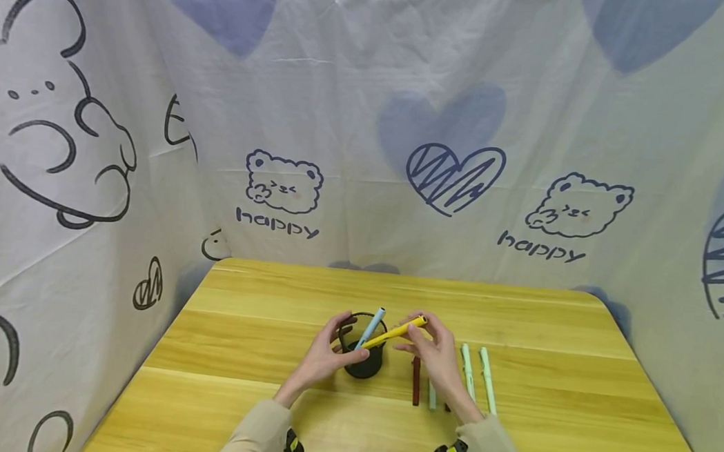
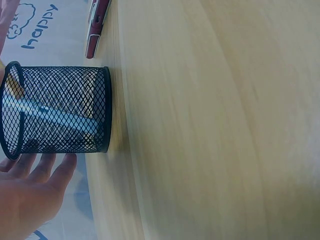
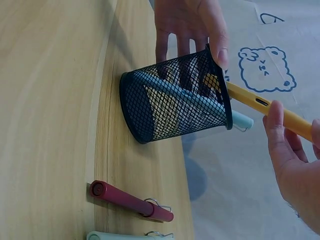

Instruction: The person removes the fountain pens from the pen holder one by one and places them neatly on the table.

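Note:
A black mesh pen holder [image 1: 364,368] stands on the table, and a light blue pen [image 1: 371,327] leans inside it. My left hand [image 1: 321,356] holds the holder, thumb at the rim and fingers around its far side. Between the thumb and fingers of my right hand [image 1: 439,359] is a yellow pen [image 1: 398,330], pinched and slanted. In the right wrist view the lower end of the yellow pen [image 3: 247,97] is just inside the holder's mouth. The left wrist view shows the mesh side of the holder [image 2: 65,110] with the blue pen visible through it.
Right of the holder lies a dark red pen [image 1: 416,383]. A green pen [image 1: 432,397] is beside it, partly under my right arm, near another dark end. Two pale green pens [image 1: 487,377] lie further right. Printed cloth [image 1: 361,233] hangs behind the wooden table [image 1: 257,316].

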The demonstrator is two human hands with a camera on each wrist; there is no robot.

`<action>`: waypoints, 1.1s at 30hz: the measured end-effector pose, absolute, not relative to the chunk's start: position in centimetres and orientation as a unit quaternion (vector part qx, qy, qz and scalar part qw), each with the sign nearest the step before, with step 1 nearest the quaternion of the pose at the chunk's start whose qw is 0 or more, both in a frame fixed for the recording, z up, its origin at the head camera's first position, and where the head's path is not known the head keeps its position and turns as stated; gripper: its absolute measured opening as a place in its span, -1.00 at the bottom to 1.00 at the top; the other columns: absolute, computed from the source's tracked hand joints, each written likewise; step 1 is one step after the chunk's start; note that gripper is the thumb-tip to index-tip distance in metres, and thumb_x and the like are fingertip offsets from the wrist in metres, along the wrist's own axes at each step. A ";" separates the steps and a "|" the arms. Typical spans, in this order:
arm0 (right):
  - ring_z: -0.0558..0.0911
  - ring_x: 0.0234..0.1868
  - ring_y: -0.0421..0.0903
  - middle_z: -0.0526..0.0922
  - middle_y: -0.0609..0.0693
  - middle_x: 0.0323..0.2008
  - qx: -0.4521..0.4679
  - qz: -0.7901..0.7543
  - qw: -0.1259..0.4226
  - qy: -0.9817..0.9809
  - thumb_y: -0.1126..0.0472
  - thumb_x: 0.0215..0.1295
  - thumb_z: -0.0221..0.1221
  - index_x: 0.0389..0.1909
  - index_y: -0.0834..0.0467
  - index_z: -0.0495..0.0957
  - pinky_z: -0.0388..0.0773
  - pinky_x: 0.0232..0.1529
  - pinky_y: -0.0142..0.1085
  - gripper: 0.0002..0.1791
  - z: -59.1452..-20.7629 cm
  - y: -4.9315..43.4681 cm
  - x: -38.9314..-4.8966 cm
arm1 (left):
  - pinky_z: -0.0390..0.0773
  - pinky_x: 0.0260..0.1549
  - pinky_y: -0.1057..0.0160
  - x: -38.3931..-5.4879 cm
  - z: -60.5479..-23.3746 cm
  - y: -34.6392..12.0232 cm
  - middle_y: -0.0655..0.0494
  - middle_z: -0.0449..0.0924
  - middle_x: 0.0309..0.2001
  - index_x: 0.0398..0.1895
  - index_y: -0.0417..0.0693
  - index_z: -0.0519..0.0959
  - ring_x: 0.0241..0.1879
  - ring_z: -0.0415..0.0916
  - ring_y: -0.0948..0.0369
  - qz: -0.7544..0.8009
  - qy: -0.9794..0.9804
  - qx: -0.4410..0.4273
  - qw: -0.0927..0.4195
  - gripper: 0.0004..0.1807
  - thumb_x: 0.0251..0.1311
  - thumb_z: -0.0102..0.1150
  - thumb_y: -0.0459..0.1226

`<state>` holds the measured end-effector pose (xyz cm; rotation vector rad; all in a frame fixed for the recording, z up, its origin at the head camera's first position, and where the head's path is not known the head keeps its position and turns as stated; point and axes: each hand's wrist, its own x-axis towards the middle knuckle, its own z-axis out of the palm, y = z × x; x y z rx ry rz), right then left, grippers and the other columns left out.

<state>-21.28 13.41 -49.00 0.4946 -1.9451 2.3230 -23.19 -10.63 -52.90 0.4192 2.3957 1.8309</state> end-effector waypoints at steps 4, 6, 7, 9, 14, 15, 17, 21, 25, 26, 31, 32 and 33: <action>0.71 -0.03 -0.18 0.63 -0.02 -0.04 0.159 0.763 0.043 -0.625 0.24 0.55 0.03 0.09 0.25 0.43 0.75 -0.10 -0.24 -0.78 -49.1 13.5 -21.1 | 0.28 0.36 -0.36 -23.2 -52.9 -10.6 -0.13 0.27 0.49 0.56 -0.01 0.15 0.50 0.15 -0.24 0.600 0.787 0.138 0.049 -0.07 0.18 0.42 -0.12; 0.71 -0.02 -0.16 0.63 -0.02 -0.04 0.157 0.767 0.043 -0.620 0.24 0.56 0.01 0.11 0.25 0.42 0.75 -0.09 -0.25 -0.77 -49.1 13.5 -21.1 | 0.28 0.36 -0.36 -23.2 -52.9 -10.7 -0.13 0.27 0.49 0.56 -0.02 0.15 0.50 0.15 -0.25 0.599 0.787 0.139 0.049 -0.07 0.18 0.42 -0.12; 0.72 -0.02 -0.16 0.63 -0.01 -0.04 0.155 0.770 0.043 -0.618 0.24 0.56 0.01 0.12 0.25 0.42 0.75 -0.09 -0.25 -0.76 -49.1 13.5 -21.1 | 0.28 0.36 -0.37 -23.2 -52.9 -10.7 -0.13 0.27 0.49 0.56 -0.02 0.15 0.50 0.15 -0.25 0.599 0.787 0.139 0.048 -0.07 0.18 0.42 -0.12; 0.73 -0.02 -0.14 0.64 0.00 -0.04 0.147 0.774 0.041 -0.614 0.24 0.56 0.01 0.14 0.24 0.41 0.75 -0.09 -0.27 -0.75 -49.1 13.6 -21.1 | 0.27 0.36 -0.37 -23.2 -52.9 -10.7 -0.13 0.27 0.49 0.56 -0.02 0.15 0.50 0.14 -0.26 0.599 0.787 0.139 0.049 -0.07 0.18 0.42 -0.12; 0.75 -0.03 -0.12 0.66 0.05 -0.03 0.130 0.774 0.048 -0.618 0.23 0.56 0.02 0.22 0.26 0.39 0.75 -0.12 -0.29 -0.68 -48.9 13.7 -20.8 | 0.28 0.36 -0.37 -23.2 -52.9 -10.6 -0.14 0.27 0.49 0.56 -0.02 0.15 0.49 0.16 -0.25 0.601 0.786 0.138 0.048 -0.07 0.18 0.42 -0.13; 0.75 -0.04 -0.13 0.67 0.05 -0.03 0.128 0.773 0.049 -0.620 0.23 0.56 0.02 0.24 0.27 0.39 0.75 -0.12 -0.30 -0.66 -48.8 13.7 -20.8 | 0.28 0.36 -0.37 -23.2 -52.9 -10.6 -0.14 0.27 0.49 0.56 -0.02 0.15 0.49 0.16 -0.25 0.601 0.786 0.139 0.048 -0.07 0.17 0.43 -0.13; 0.75 -0.06 -0.14 0.67 0.04 -0.04 0.125 0.772 0.052 -0.620 0.22 0.56 0.02 0.26 0.28 0.38 0.75 -0.13 -0.30 -0.64 -48.7 13.8 -20.7 | 0.29 0.36 -0.37 -23.3 -53.0 -10.6 -0.14 0.28 0.48 0.55 -0.03 0.15 0.49 0.17 -0.25 0.602 0.785 0.140 0.047 -0.07 0.17 0.43 -0.13; 0.75 -0.11 -0.16 0.69 0.02 -0.05 0.114 0.773 0.057 -0.622 0.22 0.56 0.01 0.27 0.30 0.36 0.75 -0.15 -0.33 -0.62 -48.6 14.0 -20.8 | 0.30 0.36 -0.36 -23.2 -52.9 -10.6 -0.13 0.28 0.48 0.55 -0.03 0.16 0.49 0.17 -0.24 0.600 0.786 0.140 0.046 -0.07 0.17 0.44 -0.13; 0.72 -0.12 -0.17 0.68 -0.02 -0.05 0.088 0.772 0.058 -0.627 0.22 0.56 0.01 0.26 0.31 0.38 0.74 -0.14 -0.34 -0.63 -48.3 14.3 -20.7 | 0.30 0.36 -0.35 -23.2 -52.8 -10.6 -0.13 0.29 0.48 0.55 -0.03 0.16 0.49 0.17 -0.24 0.597 0.788 0.141 0.046 -0.07 0.17 0.44 -0.12; 0.72 -0.11 -0.17 0.68 -0.04 -0.05 0.084 0.772 0.057 -0.627 0.22 0.57 0.01 0.26 0.32 0.38 0.74 -0.13 -0.34 -0.63 -48.2 14.3 -20.7 | 0.30 0.36 -0.35 -23.3 -52.8 -10.6 -0.13 0.29 0.48 0.55 -0.03 0.16 0.49 0.17 -0.24 0.597 0.789 0.141 0.046 -0.07 0.16 0.44 -0.12; 0.73 -0.05 -0.12 0.68 0.01 -0.03 0.084 0.776 0.055 -0.623 0.23 0.57 0.00 0.24 0.34 0.37 0.74 -0.12 -0.34 -0.64 -48.1 14.3 -20.7 | 0.30 0.36 -0.35 -23.2 -52.8 -10.7 -0.12 0.29 0.48 0.55 -0.03 0.16 0.49 0.17 -0.24 0.595 0.790 0.140 0.046 -0.08 0.17 0.43 -0.13; 0.73 -0.05 -0.12 0.68 0.05 -0.01 0.086 0.776 0.056 -0.622 0.23 0.57 0.00 0.24 0.34 0.37 0.74 -0.13 -0.34 -0.64 -48.1 14.3 -20.7 | 0.29 0.37 -0.34 -23.2 -52.8 -10.7 -0.11 0.29 0.48 0.55 -0.01 0.17 0.50 0.17 -0.23 0.597 0.789 0.137 0.047 -0.07 0.16 0.44 -0.13; 0.73 -0.05 -0.12 0.67 0.09 0.00 0.088 0.777 0.057 -0.621 0.22 0.57 0.00 0.24 0.34 0.38 0.74 -0.12 -0.34 -0.64 -48.1 14.3 -20.7 | 0.29 0.37 -0.35 -23.2 -52.8 -10.7 -0.11 0.29 0.48 0.55 -0.01 0.17 0.50 0.17 -0.23 0.597 0.789 0.138 0.046 -0.08 0.17 0.44 -0.13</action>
